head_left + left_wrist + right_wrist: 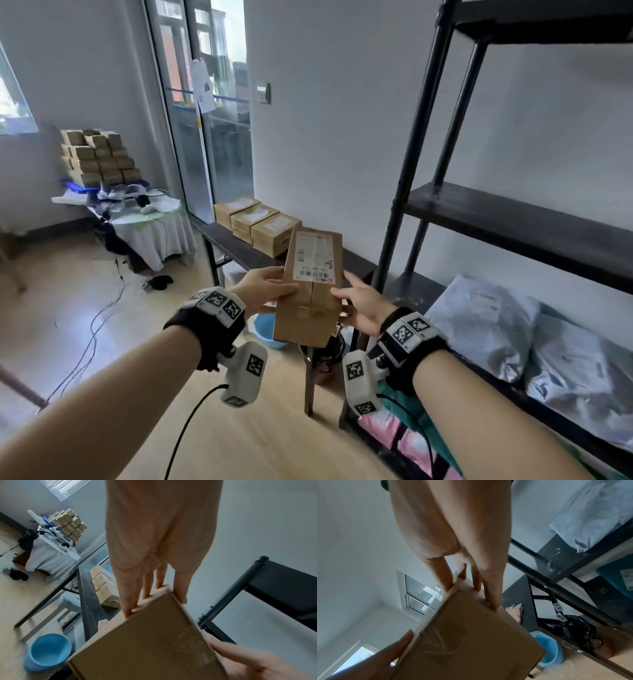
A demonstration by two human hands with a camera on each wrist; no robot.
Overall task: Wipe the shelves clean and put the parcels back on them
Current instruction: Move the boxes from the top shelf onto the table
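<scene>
**Parcel held aloft between two hands beside the black shelving**

A brown cardboard parcel, its white shipping label facing up, is held in the air between both hands, clear of the dark bench and in front of the black shelf unit. The left hand has its grip closed on the parcel's left side, thumb on top and fingers running along the edge underneath. The right hand grasps the opposite side in the same manner, its fingers pressed to the cardboard. Three more brown boxes sit in a row on the bench against the wall. Grey plastic mailer bags lie on a lower shelf at right. A blue basin stands on the wooden floor under the bench, partly hidden by the parcel. A stack of small boxes rises against the far wall.
</scene>
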